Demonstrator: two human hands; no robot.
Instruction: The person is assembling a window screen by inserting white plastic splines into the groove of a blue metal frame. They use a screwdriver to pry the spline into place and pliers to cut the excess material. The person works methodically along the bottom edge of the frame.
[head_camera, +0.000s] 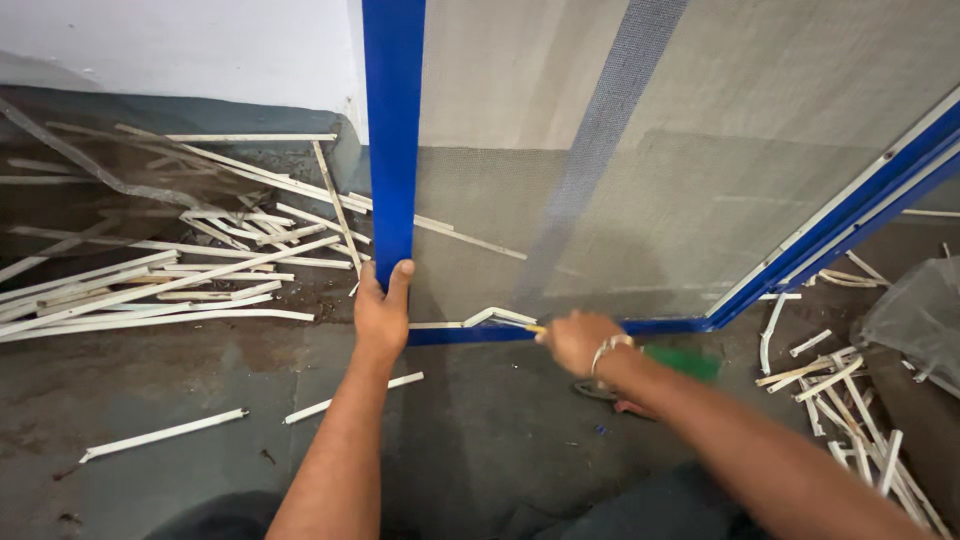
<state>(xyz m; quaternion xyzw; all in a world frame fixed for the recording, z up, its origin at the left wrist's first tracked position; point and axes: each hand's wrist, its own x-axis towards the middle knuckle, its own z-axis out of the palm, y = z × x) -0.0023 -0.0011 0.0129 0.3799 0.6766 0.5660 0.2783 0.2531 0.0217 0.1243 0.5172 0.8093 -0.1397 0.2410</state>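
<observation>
A blue screen frame (393, 130) with grey mesh (660, 190) stands on the floor, tilted toward me. My left hand (382, 312) grips the lower part of its vertical blue side bar. My right hand (577, 340) is closed on a thin yellowish tool whose tip (536, 328) touches the bottom blue rail (470, 334). A white strip (490, 318) is partly lifted out of that bottom rail, just left of the tool tip. A metal bracelet sits on my right wrist.
Many loose white strips (150, 285) lie piled on the dark floor at left, more (850, 420) at right. Two single strips (165, 434) lie in front. A green item (685, 362) lies behind my right wrist. Grey mesh (920, 315) is bunched at far right.
</observation>
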